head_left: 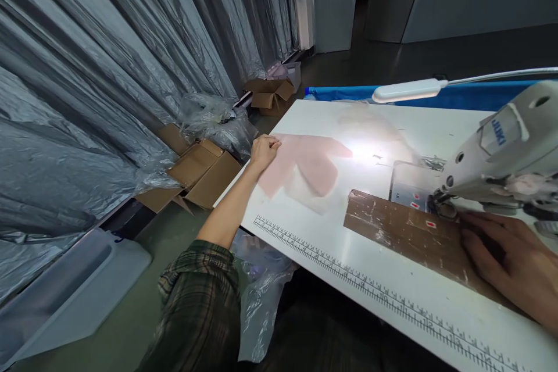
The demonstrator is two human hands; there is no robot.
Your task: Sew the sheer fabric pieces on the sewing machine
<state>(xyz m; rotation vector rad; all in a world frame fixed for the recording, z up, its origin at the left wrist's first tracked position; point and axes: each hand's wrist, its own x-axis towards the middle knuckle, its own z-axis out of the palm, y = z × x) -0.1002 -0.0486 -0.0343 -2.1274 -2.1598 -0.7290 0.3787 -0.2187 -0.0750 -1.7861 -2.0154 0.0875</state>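
Note:
My left hand (264, 152) is closed at the far left corner of a thin pink fabric piece (300, 157), its fingertips pinching the edge. The fabric lies flat on the white sewing table (322, 238), with a paler sheer piece (300, 192) partly beneath it. On the right, my right hand (514, 250) rests on a brown tape-covered strip (392, 226), thumb and forefinger apart. Its forefinger reaches beside the presser foot (440, 206) of a white sewing machine (501, 145). Whether any cloth lies under the foot is hidden.
A ruler scale (349, 273) runs along the table's near edge. A lit lamp (407, 90) hangs over the far side, above more sheer fabric (370, 125). Cardboard boxes (204, 171), plastic bags (218, 119) and a translucent bin (78, 296) stand on the floor to the left.

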